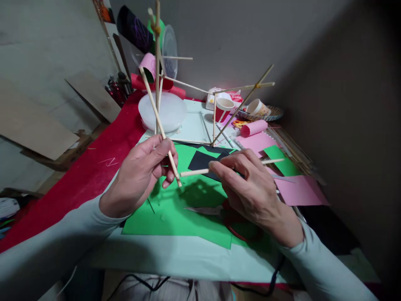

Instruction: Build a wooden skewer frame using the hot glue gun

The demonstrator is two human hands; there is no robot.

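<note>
- The left hand [140, 175] pinches a long wooden stick [158, 123] near its lower end, thumb against forefinger, the other fingers curled under. This stick slants up and away to the left, toward the upright stick frame [157, 62] at the back of the counter.
- The right hand [250, 188] pinches a second, shorter stick [200, 171] between thumb and fingertips, held nearly level. Its free end points left and comes close to the lower tip of the long stick; I cannot tell whether the two tips touch.
- By my judgement, the step in hand is bringing two stick ends together at a joint. The next move calls for steady hands and a fine line-up of the tips.
- Both sticks hang in the air above the green paper [175, 209], clear of the counter [188, 255].
- Scissors [219, 211] lie on the green paper just under the right hand, with black paper [203, 161] behind the sticks and pink paper [297, 190] to the right.
</note>
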